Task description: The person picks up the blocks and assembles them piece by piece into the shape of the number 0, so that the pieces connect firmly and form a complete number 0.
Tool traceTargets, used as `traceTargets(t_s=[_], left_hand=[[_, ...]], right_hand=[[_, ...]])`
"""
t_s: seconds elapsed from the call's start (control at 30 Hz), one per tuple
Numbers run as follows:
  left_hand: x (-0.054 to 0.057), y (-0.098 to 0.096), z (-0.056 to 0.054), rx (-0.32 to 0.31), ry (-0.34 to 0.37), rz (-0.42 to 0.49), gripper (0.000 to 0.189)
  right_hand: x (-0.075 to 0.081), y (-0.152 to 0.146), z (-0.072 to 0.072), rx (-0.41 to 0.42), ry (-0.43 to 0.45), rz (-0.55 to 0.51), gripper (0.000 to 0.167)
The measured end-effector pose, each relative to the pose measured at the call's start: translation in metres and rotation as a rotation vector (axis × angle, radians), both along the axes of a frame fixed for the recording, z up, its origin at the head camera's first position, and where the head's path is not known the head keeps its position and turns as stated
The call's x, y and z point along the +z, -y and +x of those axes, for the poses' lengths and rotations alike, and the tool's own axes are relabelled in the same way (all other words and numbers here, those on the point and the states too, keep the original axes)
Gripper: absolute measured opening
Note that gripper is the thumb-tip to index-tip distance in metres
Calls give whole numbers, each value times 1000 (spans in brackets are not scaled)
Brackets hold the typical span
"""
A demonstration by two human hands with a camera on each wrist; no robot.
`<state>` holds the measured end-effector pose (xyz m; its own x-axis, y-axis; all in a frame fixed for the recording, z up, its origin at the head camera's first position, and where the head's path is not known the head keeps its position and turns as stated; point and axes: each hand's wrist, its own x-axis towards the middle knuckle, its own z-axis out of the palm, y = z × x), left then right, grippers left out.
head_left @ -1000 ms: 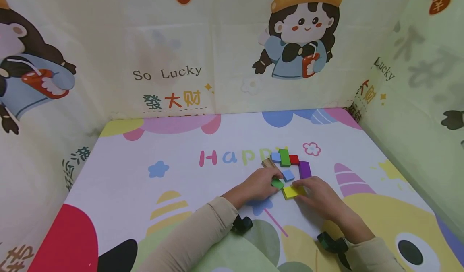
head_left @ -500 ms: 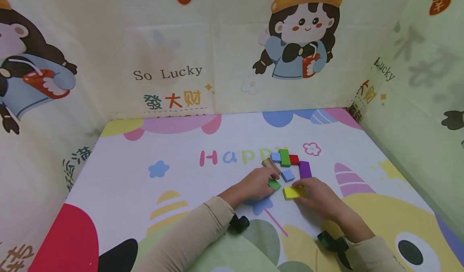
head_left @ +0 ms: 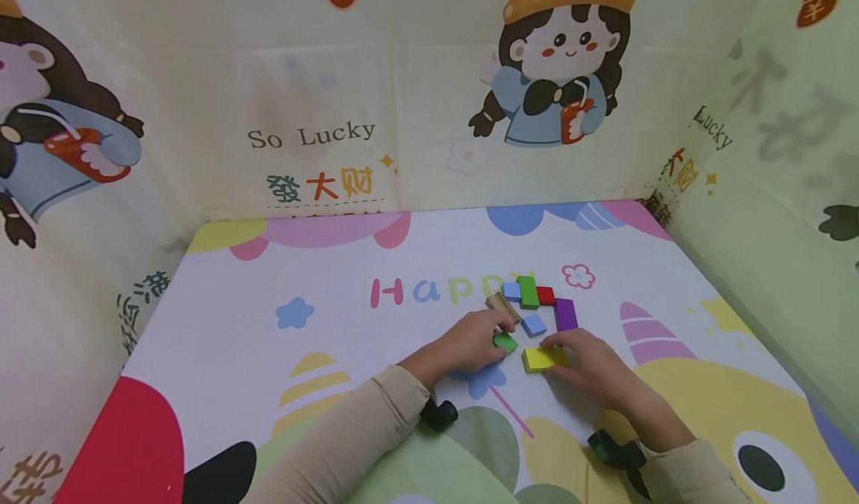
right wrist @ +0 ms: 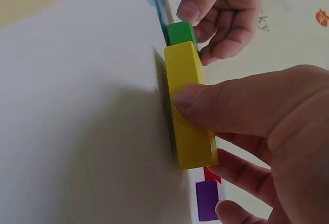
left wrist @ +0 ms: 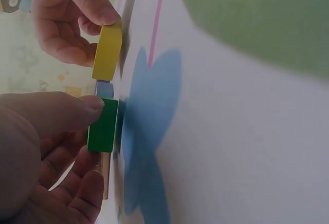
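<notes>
My left hand (head_left: pixel 473 338) pinches a small green block (head_left: pixel 505 342) between thumb and fingers, low over the table. A yellow rectangular block (head_left: pixel 539 359) is held by my right hand (head_left: pixel 592 358), its thumb on the near long side in the right wrist view. A short gap parts the green and yellow blocks. Just behind them lies a light blue block (head_left: pixel 534 326). The wooden-brown block (head_left: pixel 502 307) sits beyond my left fingertips, and the purple block (head_left: pixel 565 315) stands behind my right hand.
Behind, a blue block (head_left: pixel 511 291), a longer green block (head_left: pixel 528 293) and a red block (head_left: pixel 546 296) form a row. The table (head_left: pixel 221 340) has a printed cartoon cover. Patterned cloth walls (head_left: pixel 429 101) rise at the back and sides.
My left hand has shifted slightly left with the small green block, widening its gap from the yellow block. The right hand stays nearly still on the yellow block.
</notes>
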<state>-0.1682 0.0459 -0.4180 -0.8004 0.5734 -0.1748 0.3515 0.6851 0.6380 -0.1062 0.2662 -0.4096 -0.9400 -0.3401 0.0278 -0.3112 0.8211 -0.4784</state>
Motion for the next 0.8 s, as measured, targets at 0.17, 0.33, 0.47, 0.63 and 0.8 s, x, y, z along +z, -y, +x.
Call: traceTargets(t_s=[0.17,0.33,0.47,0.63,0.8], left_hand=[[2,3,1,-2,-3,15,32],[4,7,4,10,-1,21,32],[5,9,7,8,-1,21,30],[4,12,8,-4,-2,31,30],[5,15,10,-19,-4,37,29]], right_hand=[[-1,1,1,0,4,3,34],[0,2,2,7,11,13,33],[0,3,4,22,3,18,32],[1,5,6,27,1,13,32],[2,7,9,24,-1,12,32]])
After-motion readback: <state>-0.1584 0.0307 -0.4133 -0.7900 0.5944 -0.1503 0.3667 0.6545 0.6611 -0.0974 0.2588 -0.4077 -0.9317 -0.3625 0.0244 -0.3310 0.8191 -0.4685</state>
